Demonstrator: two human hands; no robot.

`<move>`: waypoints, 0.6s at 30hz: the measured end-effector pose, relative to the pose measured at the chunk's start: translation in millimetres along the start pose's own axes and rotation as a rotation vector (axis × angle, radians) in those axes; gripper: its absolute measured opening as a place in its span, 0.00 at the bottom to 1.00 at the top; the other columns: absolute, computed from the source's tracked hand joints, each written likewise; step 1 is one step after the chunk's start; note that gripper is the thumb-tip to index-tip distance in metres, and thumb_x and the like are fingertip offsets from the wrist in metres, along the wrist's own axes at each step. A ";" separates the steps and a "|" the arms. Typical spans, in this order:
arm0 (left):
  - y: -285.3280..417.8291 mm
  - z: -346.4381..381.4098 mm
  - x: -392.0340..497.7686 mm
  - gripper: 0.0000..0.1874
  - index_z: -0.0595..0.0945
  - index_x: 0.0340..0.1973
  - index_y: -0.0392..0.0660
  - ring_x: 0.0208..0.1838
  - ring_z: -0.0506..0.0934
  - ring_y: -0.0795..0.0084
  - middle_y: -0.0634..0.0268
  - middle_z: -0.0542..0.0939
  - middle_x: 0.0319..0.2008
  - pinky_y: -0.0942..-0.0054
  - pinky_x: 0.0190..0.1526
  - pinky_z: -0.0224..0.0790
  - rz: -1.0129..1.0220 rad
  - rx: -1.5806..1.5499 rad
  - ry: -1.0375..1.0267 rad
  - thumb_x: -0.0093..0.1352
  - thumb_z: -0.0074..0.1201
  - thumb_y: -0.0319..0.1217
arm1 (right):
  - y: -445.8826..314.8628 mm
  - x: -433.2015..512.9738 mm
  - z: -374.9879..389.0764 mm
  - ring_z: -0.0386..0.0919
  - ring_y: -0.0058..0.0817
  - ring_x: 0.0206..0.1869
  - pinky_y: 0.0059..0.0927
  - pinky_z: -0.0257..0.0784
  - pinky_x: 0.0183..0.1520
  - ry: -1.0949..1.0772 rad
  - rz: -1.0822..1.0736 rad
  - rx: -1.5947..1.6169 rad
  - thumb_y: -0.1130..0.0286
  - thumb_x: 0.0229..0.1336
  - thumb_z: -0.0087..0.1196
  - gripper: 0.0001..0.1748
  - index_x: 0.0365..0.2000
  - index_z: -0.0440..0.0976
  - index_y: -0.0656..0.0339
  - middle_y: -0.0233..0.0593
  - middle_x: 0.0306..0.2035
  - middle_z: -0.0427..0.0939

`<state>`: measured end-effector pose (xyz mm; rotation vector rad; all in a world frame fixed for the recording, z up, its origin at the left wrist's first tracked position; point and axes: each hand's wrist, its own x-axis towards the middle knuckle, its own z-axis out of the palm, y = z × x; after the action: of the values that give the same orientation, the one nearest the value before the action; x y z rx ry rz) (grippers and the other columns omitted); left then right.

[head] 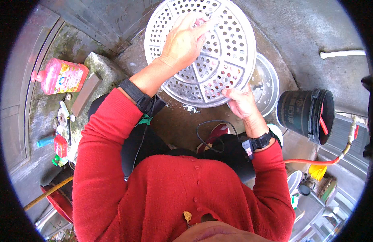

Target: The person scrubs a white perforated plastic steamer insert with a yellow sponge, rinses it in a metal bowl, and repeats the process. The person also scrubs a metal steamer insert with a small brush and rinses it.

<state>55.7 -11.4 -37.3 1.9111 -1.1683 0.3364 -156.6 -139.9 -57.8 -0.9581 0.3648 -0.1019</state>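
A round perforated metal steamer tray (201,65) is held up and tilted at the top centre. My right hand (239,101) grips its lower right rim, thumb on the upper face. My left hand (186,42) lies over the tray's upper part, its fingers curled around a small shiny, whitish thing that looks like a scouring pad; glare hides its detail. Behind the tray, partly covered by it, a shallow metal basin (266,86) with some liquid stands on the wet ground. White suds lie on the ground below the tray.
At left, a pink pump bottle (65,77) and a brown block (86,94) sit on a mossy stone ledge. A black bucket (295,112) with a red-handled item stands at right, near an orange hose (313,162). A loose cable hangs between my knees.
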 end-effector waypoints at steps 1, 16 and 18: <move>0.7 -1.5 1.3 0.19 0.82 0.51 0.55 0.50 0.74 0.52 0.54 0.74 0.46 0.58 0.48 0.71 -0.009 0.032 -0.008 0.63 0.56 0.29 | -0.1 -0.2 1.3 0.76 0.33 0.53 0.39 0.72 0.57 0.006 0.017 -0.009 0.89 0.44 0.54 0.36 0.58 0.66 0.60 0.39 0.52 0.76; 2.5 -3.3 -9.1 0.19 0.82 0.52 0.56 0.48 0.74 0.53 0.57 0.76 0.45 0.59 0.49 0.69 -0.062 0.020 -0.123 0.65 0.54 0.30 | 0.0 -3.3 5.6 0.76 0.32 0.53 0.39 0.72 0.56 0.014 0.027 0.044 0.88 0.44 0.55 0.37 0.59 0.64 0.62 0.39 0.52 0.76; 5.2 -2.7 -4.8 0.19 0.81 0.53 0.56 0.48 0.74 0.54 0.56 0.76 0.44 0.59 0.49 0.69 -0.085 0.069 -0.088 0.65 0.54 0.30 | 1.7 -4.1 7.5 0.78 0.30 0.48 0.35 0.76 0.51 0.022 -0.035 0.023 0.88 0.47 0.54 0.33 0.57 0.66 0.64 0.40 0.49 0.78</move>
<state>49.4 -7.5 -35.8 2.0470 -1.1414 0.2514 -158.0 -132.1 -54.2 -0.9412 0.3667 -0.1484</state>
